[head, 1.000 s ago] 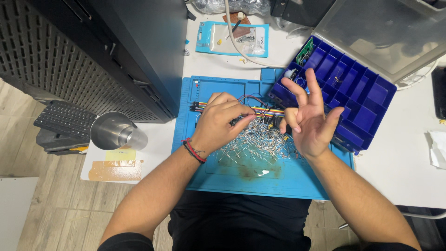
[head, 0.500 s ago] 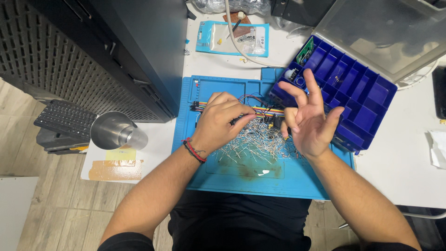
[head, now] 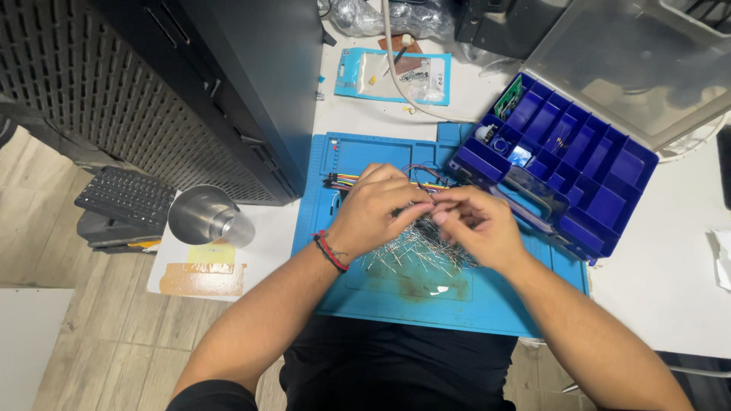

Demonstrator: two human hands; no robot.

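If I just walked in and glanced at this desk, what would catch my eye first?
Probably the two hands, left hand and right hand, meeting fingertip to fingertip over a heap of thin metal pins on the blue work mat. Next, the open dark-blue compartment box to the right, and a shiny metal cup on the left.

1 head camera looks steeply down, near the blue mat [head: 396,297].

Blue organizer box [head: 579,164] crowds the mat's [head: 457,304] right; near edge open.
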